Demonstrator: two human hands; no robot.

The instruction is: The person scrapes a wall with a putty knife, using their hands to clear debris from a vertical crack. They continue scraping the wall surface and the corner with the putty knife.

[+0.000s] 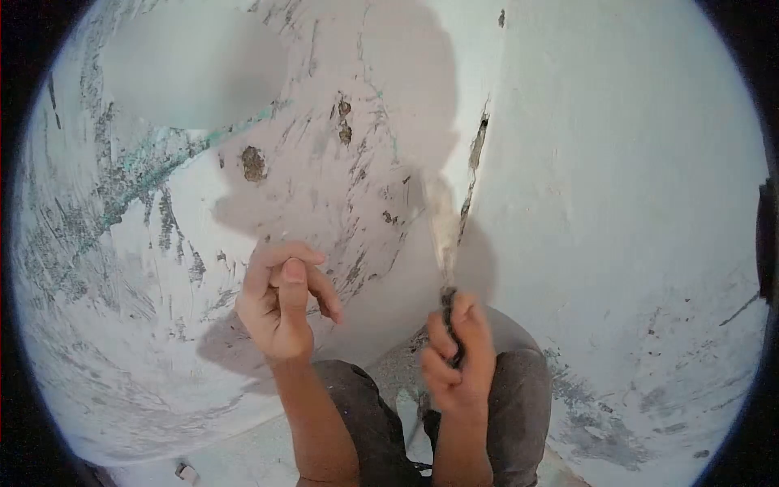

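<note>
My right hand is wrapped round the black handle of a scraper, whose pale blade points up and is blurred near the wall. A long crack runs along the wall corner just beside the blade. Left of it, my left hand is raised before the scuffed wall, fingers curled loosely and apart, with nothing visible in them. Brown holes and dark scratches mark that wall above my left hand.
A smoother pale wall stands on the right, with grey patches low down. My knees are bent close below my hands. A small chunk lies on the floor at the lower left. A dark object shows at the right edge.
</note>
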